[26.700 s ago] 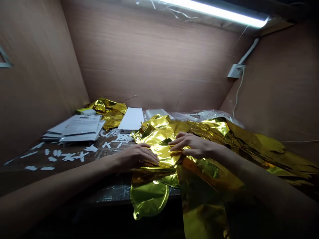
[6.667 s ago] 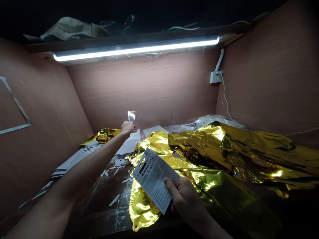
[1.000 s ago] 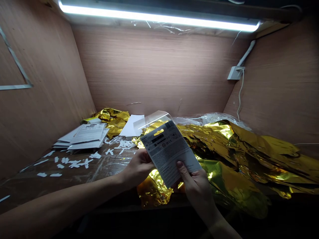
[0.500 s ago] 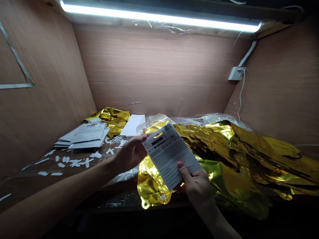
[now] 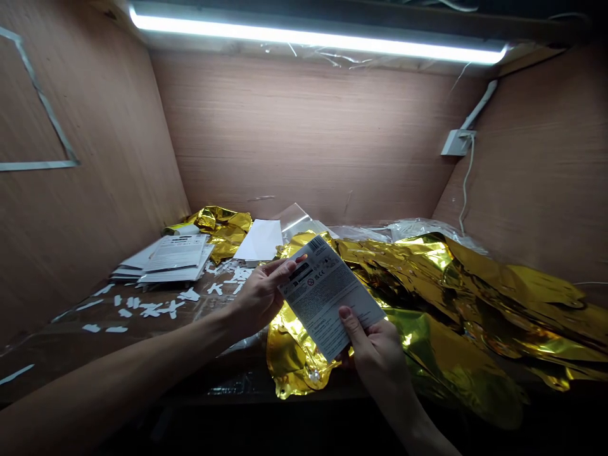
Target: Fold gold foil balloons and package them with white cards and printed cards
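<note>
A printed packaging card [image 5: 327, 301] is tilted in front of me, its text, barcode and symbols facing up. My right hand [image 5: 382, 354] grips its lower right edge, thumb pressed flat on the print and fingers hidden behind. At the card's upper left corner, my left hand [image 5: 262, 288] pinches the edge near the hang hole, with the thumb on top. Beneath and behind the card lie flat, shiny gold foil balloons [image 5: 430, 278]. One lobed foil piece [image 5: 289, 361] hangs at the table's front edge.
On the left sits a stack of printed cards [image 5: 178, 256], with crumpled gold foil [image 5: 223, 231] behind it. White paper scraps [image 5: 152, 309] litter the table. A white card stack [image 5: 259, 239] and clear plastic bags [image 5: 420, 229] lie toward the back wall. Wooden panels enclose three sides.
My left thumb has come down over the card's upper left corner, covering part of the hang hole. My right hand keeps its hold. The view has shifted slightly left.
</note>
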{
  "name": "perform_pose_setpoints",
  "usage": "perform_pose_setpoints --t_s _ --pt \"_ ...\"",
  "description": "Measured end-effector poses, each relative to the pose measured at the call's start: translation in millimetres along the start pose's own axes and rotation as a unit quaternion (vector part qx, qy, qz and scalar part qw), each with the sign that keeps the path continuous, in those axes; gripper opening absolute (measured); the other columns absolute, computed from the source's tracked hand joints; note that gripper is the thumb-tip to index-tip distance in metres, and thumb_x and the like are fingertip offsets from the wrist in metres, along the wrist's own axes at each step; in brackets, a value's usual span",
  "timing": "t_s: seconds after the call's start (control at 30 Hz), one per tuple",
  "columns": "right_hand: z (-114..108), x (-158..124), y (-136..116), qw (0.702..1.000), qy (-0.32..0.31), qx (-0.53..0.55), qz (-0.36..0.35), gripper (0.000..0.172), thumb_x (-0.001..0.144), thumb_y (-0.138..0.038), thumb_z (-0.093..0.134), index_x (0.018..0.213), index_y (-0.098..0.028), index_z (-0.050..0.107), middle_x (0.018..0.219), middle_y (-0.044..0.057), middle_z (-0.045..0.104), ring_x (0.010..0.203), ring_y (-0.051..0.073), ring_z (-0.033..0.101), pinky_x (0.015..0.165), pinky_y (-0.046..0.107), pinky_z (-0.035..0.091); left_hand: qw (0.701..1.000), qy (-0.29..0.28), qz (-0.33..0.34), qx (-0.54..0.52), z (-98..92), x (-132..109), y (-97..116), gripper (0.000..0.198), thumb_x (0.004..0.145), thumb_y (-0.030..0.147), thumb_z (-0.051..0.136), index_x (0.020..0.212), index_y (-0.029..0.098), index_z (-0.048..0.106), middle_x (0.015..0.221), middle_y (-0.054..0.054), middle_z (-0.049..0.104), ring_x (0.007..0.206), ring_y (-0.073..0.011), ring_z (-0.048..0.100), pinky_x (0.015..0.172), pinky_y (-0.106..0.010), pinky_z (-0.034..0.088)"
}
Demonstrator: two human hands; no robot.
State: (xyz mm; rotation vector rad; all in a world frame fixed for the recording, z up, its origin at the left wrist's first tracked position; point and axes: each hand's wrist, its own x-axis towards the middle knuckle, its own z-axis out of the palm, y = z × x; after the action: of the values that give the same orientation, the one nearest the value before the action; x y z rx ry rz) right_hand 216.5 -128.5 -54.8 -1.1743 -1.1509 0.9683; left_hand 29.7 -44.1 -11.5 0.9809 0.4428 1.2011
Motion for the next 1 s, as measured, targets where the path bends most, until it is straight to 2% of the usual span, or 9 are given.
perform_pose_setpoints --t_s 0.13,0.23,0.37,0.53,0.6,0.7,0.83,0.9,1.0 --pt "-2 -7 -6 0.999 -0.045 0.014 0.005 0.054 0.078 -0.068 0.075 0.075 -0.014 0.073 0.065 0.011 0.072 0.055 0.023 0.068 0.049 0.030 0.059 0.999 0.009 0.024 0.019 1.3 2 8 0.021 0.084 0.020 0.082 0.102 0.009 0.081 0.098 -0.011 0.080 0.084 -0.0153 0.072 0.081 -0.024 0.059" --pt "-2 -13 -8 0.997 -0.074 0.016 0.005 0.053 0.079 -0.067 0.076 0.075 -0.014 0.073 0.063 0.010 0.072 0.055 0.022 0.070 0.052 0.029 0.061 0.999 0.012 0.035 0.012 0.2 3 10 0.020 0.085 0.019 0.081 0.102 0.008 0.080 0.096 -0.011 0.079 0.084 -0.0148 0.072 0.081 -0.024 0.060" --pt "5 -14 -7 0.999 -0.035 0.015 -0.014 0.054 0.079 -0.068 0.075 0.073 -0.015 0.072 0.057 0.009 0.071 0.050 0.021 0.068 0.048 0.028 0.059 0.999 0.004 0.036 -0.017 1.3 0 5 0.023 0.086 0.023 0.081 0.102 0.006 0.079 0.096 -0.011 0.079 0.086 -0.0154 0.073 0.084 -0.023 0.059" --pt "16 -6 -14 0.999 -0.018 0.000 -0.032 0.055 0.079 -0.070 0.073 0.067 -0.016 0.069 0.055 0.009 0.071 0.045 0.021 0.067 0.048 0.028 0.058 1.000 -0.018 0.007 -0.024 7.6 -7 -2 0.021 0.084 0.023 0.082 0.099 0.009 0.078 0.104 -0.013 0.079 0.102 -0.0247 0.074 0.100 -0.036 0.056" --pt "17 -1 -17 0.999 -0.019 -0.008 -0.038 0.056 0.079 -0.070 0.073 0.066 -0.016 0.069 0.055 0.010 0.071 0.045 0.020 0.067 0.048 0.027 0.058 0.999 -0.021 0.003 -0.025 7.5 -7 0 0.021 0.085 0.023 0.082 0.100 0.009 0.077 0.107 -0.013 0.079 0.106 -0.0260 0.073 0.103 -0.038 0.055" --pt "13 3 -16 0.999 -0.042 -0.014 -0.027 0.056 0.081 -0.069 0.072 0.067 -0.015 0.070 0.059 0.011 0.073 0.048 0.020 0.069 0.050 0.026 0.059 1.000 0.001 0.020 -0.021 3.0 -1 9 0.021 0.089 0.024 0.078 0.103 0.008 0.078 0.105 -0.013 0.079 0.098 -0.0220 0.074 0.095 -0.031 0.058" --pt "7 1 -10 0.994 -0.110 -0.003 0.009 0.057 0.082 -0.069 0.071 0.076 -0.012 0.075 0.070 0.013 0.077 0.059 0.023 0.075 0.056 0.028 0.063 0.997 0.062 0.035 -0.023 -3.8 7 19 0.019 0.093 0.015 0.071 0.108 0.006 0.077 0.101 -0.013 0.080 0.084 -0.0159 0.074 0.079 -0.023 0.060" --pt "6 -1 -9 0.993 -0.120 0.002 0.006 0.057 0.084 -0.068 0.070 0.078 -0.011 0.075 0.072 0.013 0.077 0.061 0.023 0.075 0.057 0.029 0.063 0.997 0.064 0.033 -0.027 -4.3 7 18 0.019 0.093 0.014 0.070 0.109 0.006 0.077 0.101 -0.013 0.079 0.084 -0.0161 0.074 0.079 -0.024 0.060" --pt "9 1 -9 0.994 -0.106 -0.007 -0.016 0.056 0.085 -0.066 0.070 0.076 -0.011 0.073 0.071 0.014 0.076 0.060 0.023 0.075 0.056 0.029 0.063 0.998 0.032 0.038 -0.030 -1.3 2 10 0.022 0.090 0.017 0.075 0.109 0.008 0.076 0.105 -0.012 0.079 0.090 -0.0187 0.074 0.087 -0.028 0.060"
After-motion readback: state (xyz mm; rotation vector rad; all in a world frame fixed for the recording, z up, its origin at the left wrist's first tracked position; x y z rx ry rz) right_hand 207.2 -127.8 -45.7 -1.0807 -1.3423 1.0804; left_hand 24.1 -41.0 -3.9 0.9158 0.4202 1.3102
